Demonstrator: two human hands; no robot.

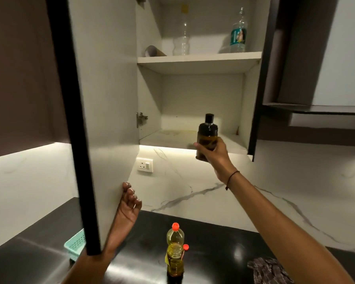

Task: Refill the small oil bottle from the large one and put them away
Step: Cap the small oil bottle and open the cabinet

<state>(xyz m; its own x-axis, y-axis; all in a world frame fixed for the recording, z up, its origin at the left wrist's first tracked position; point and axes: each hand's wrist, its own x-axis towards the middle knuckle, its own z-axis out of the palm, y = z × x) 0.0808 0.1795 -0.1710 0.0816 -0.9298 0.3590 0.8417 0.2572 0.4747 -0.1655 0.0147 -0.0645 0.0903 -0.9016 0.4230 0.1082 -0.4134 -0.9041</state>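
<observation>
Bare forearms; a dark thread bracelet (232,178) circles the right wrist.

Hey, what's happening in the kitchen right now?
A person is putting oil bottles away. The right hand grips the small dark bottle and holds it up at the front of the cupboard's lower shelf, not yet set down. The left hand holds the edge of the open cupboard door. The large oil bottle with the orange cap stands on the dark counter below.
</observation>
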